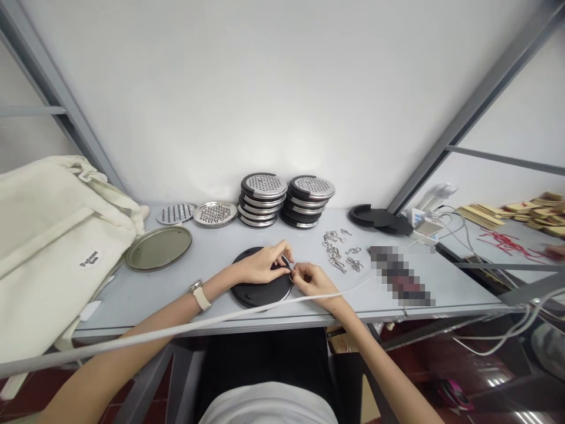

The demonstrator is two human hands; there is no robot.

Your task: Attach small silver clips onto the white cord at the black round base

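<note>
A round black disc (pixel 256 293) with a metallic rim lies flat near the table's front edge. My left hand (pixel 267 265) rests over its upper right part, thumb and fingers pinched at the right rim. My right hand (pixel 313 282) meets it there from the right, its fingertips closed together. Something small and metallic shows between the two hands, too small to make out. To the right, several small metal clips (pixel 335 253) lie loose. Behind the disc stand two stacks of round graters with black holders, a left stack (pixel 263 200) and a right stack (pixel 309 201).
Loose grater plates (pixel 215 214) and a greenish round lid (pixel 159 247) lie at the left beside a cream bag (pixel 57 235). Black holders (pixel 379 220) sit at the back right. A white cable (pixel 185 330) crosses in front of my forearms.
</note>
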